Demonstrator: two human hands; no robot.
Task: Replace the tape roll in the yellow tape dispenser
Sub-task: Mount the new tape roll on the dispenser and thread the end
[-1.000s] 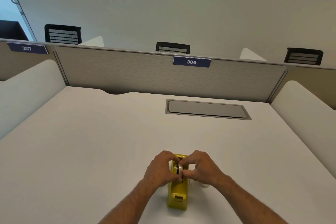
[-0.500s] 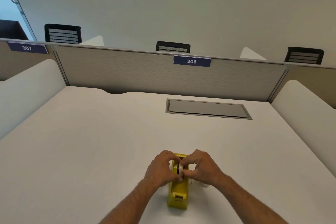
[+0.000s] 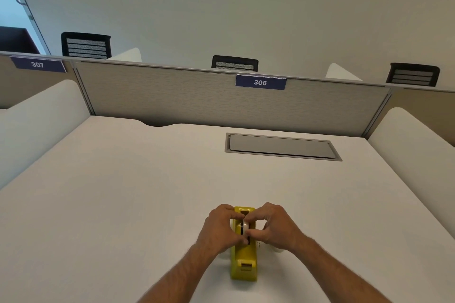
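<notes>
The yellow tape dispenser (image 3: 243, 267) stands on the near part of the white desk (image 3: 123, 192), a little right of the middle, its long axis running near to far. It is a narrow, blocky body with a small raised tab on its near end and a dark slot at its far end. In its open middle sits one tape roll (image 3: 242, 228), standing on edge, whitish with a dark hub line showing between the fingers.

Two bare hands meet over the dispenser. The left hand (image 3: 219, 229) comes in from the left, fingers curled, thumb and forefinger pinching the roll's left face. The right hand (image 3: 273, 227) mirrors it from the right, fingers bent in and pinching the roll's right face; whether the roll is seated or lifted cannot be told. A pale object shows just beside the dispenser under the right hand, too hidden to identify.

Farther off, one grey rectangular cover plate (image 3: 282, 146) is set flush in the desk. Beyond it stands the partition (image 3: 172, 98) with two blue number labels, 306 (image 3: 260, 82) and 307 (image 3: 37, 64). Three black chair backs (image 3: 234, 63) rise behind it.
</notes>
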